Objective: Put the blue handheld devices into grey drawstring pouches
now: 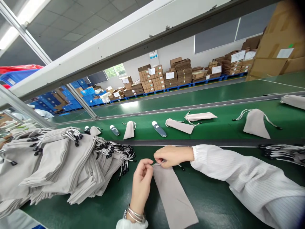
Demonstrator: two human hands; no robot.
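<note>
Pinching the mouth of a long gray pouch (175, 197) right now with the right hand (175, 156), brought in from the right, fingers curled and pressed together on the fabric. In close with the left hand (140, 181) too, up from the near side, fingers bent in toward the thumb, right at the pouch's far left corner; cannot tell whether any cloth or cord is caught between those tips. Lying flat on the green table (102, 213), that pouch, mouth to the far side, bottom end slanting off toward the near right. Showing a black-tipped cord (182, 167) too, just by the right wrist.

Wearing silvery bracelets (136, 214) on the left wrist, and a loose white sleeve (238, 173) along the right arm.

Over to the left now, to a big pile of gray pouches (59, 165), heaped in overlapping layers and bristling with black-tipped cords. Across to the far side, onto the green belt (221, 130): spotting a dark handheld device (159, 128) with a white end, then another dark device (114, 129) farther left, with a small pouch (129, 130) between the two. Farther right, a wide pouch (257, 124), cords flung out to both sides. Way beyond, by the wall, stacks of cardboard boxes (152, 78).
</note>
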